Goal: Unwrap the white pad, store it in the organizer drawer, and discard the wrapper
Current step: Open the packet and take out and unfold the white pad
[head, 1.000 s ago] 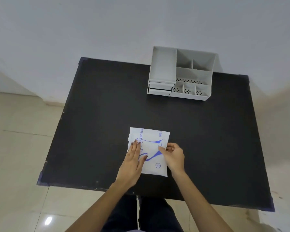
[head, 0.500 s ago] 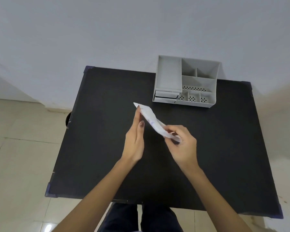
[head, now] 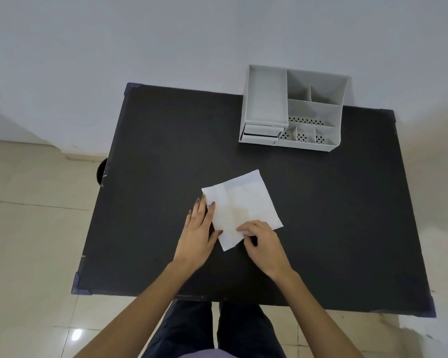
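Observation:
The white wrapped pad (head: 243, 205) lies plain side up on the black table (head: 166, 151), turned at an angle in front of me. A bit of blue print shows at its left edge. My left hand (head: 199, 231) rests flat along that left edge, fingers straight, thumb touching the wrapper. My right hand (head: 263, 244) has curled fingers pinching the packet's near edge. The grey organizer (head: 313, 109) stands at the table's far right, with two shut drawers (head: 263, 131) stacked at its front left.
The organizer has an open tall bin and several small perforated compartments. A dark round object (head: 102, 171) sits on the tiled floor by the table's left edge, mostly hidden. A white wall is behind the table. My legs show under the near edge.
The packet was lifted off the table, turned over from its printed side, and is now down again with the plain side up, rotated. Both hands moved with it.

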